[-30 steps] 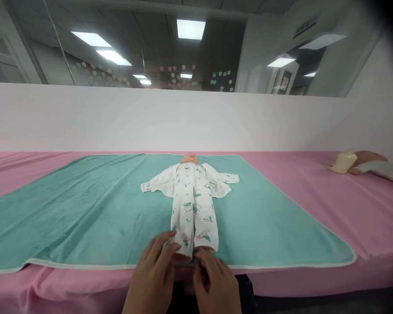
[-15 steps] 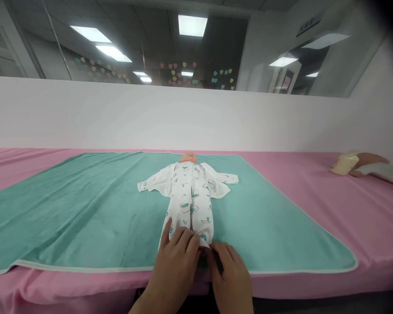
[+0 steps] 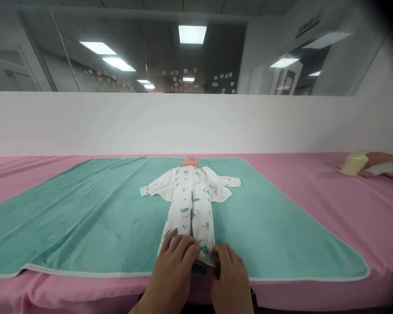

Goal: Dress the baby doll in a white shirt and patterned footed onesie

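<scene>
A baby doll (image 3: 190, 162) lies on its back, head toward the wall, on a teal blanket (image 3: 262, 226). It is dressed in a white printed baby shirt (image 3: 162, 185) with the sleeves spread out and white printed baby trousers (image 3: 180, 211). At the end of the right-side trouser leg, my left hand (image 3: 175, 266) has curled fingers gripping the hem from the left. My right hand (image 3: 229, 272) pinches the same hem at its right corner. The doll's feet are hidden, and the lower left-side leg is partly behind my left hand.
Under the blanket is a pink cover (image 3: 301, 174), its front edge close to my wrists. A yellowish bottle (image 3: 353, 164) stands at the right, beside a skin-coloured object partly covered by white cloth (image 3: 389, 170). A white wall (image 3: 85, 124) with a window above it closes off the back.
The trouser hem between my hands is drawn a little nearer to me and lies flatter. My right-hand fingers are curled in more. The view has tilted up slightly.
</scene>
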Action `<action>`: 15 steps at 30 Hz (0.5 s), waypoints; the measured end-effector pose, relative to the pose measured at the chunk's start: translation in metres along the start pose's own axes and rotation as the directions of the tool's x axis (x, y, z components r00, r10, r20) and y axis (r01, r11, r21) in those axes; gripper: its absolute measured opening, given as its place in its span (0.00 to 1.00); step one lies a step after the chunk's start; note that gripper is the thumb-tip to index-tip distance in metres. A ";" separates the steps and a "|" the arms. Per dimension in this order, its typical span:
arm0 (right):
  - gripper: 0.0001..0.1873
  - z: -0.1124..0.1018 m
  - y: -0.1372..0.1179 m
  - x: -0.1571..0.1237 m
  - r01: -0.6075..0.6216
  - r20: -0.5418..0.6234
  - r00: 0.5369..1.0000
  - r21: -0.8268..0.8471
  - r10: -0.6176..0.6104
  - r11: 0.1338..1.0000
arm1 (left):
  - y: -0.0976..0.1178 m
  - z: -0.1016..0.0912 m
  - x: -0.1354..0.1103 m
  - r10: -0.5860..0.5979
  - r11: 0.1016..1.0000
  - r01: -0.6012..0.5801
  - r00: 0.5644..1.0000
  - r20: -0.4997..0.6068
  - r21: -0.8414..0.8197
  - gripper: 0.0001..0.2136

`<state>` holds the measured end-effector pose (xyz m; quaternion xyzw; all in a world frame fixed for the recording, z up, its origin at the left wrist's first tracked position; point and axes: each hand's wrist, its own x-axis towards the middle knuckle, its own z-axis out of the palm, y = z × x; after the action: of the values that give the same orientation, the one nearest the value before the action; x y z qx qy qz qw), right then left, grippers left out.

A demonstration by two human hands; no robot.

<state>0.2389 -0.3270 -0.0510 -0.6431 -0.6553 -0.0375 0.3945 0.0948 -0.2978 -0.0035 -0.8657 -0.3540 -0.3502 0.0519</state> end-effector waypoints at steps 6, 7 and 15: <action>0.15 -0.018 0.005 0.000 -0.099 0.152 0.986 0.213 0.067 0.972 | -0.008 -0.030 -0.009 0.078 0.989 -0.101 0.977 -0.196 -0.108 0.10; 0.13 -0.026 0.007 0.007 -0.140 0.216 0.973 0.269 0.082 0.953 | -0.017 -0.036 -0.009 0.063 0.993 -0.084 0.970 -0.234 -0.078 0.09; 0.13 -0.004 0.048 0.136 0.058 0.236 0.969 0.060 -0.071 0.997 | -0.141 -0.009 0.051 -0.030 0.957 -0.012 0.990 0.137 0.291 0.14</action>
<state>0.3017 -0.2103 0.0071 -0.6108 -0.7191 0.0442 0.3285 0.0239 -0.1662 0.0133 -0.8694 -0.4084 -0.2327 0.1522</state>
